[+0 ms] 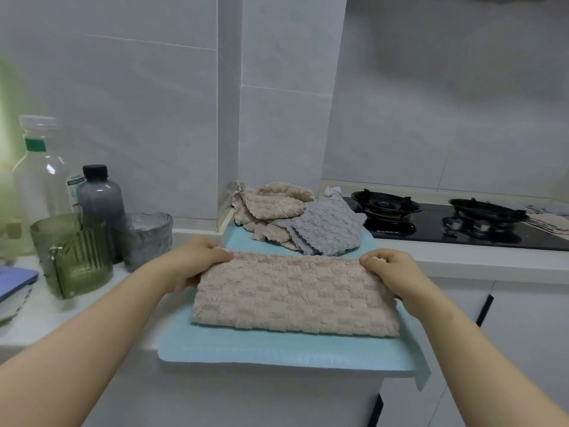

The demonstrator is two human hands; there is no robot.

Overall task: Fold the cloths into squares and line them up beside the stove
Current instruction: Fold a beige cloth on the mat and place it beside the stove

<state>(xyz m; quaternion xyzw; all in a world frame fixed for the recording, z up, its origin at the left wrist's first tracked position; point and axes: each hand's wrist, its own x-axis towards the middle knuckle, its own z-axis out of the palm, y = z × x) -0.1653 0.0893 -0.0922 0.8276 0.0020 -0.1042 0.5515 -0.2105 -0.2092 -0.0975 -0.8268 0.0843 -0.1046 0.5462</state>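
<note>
Both hands — the left hand [197, 261] and right hand [389, 269] — pinch the far corners of a beige cloth [292, 295] with curled fingers, on a blue mat [277, 346] on the surface, near the stove [462, 221].

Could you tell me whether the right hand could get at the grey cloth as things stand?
Probably yes: the grey cloth lies uncovered just beyond the right hand, which must first release the beige cloth.
</note>
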